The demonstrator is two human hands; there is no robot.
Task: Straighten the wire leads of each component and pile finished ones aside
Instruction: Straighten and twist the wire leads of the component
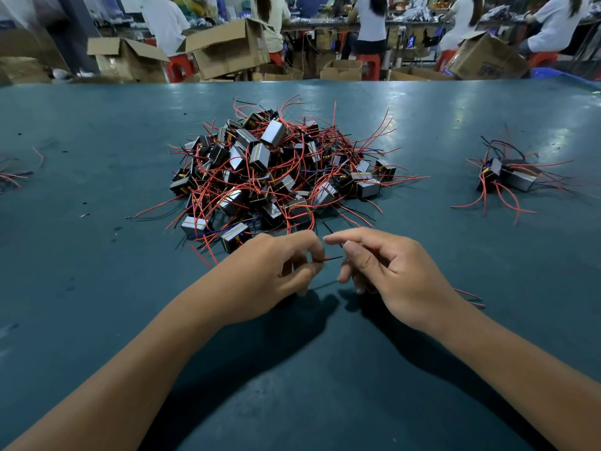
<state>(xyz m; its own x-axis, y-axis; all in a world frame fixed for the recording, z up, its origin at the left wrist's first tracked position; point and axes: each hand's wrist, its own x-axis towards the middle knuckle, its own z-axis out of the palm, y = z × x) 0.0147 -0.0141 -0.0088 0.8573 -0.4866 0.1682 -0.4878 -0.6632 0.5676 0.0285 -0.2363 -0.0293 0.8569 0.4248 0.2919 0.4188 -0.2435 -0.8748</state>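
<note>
Left hand point(276, 271) fingers pinching a wire lead point(330, 258), right hand point(387, 271) fingers loosely curled, no legible writing.

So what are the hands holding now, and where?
The left hand pinches a thin wire lead near its end; whether the right hand holds anything cannot be told.

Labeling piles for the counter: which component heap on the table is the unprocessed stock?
The big central pile straight ahead of both hands: dozens of tangled units. The right-hand cluster holds only a few, and the left edge shows just some wires.
</note>
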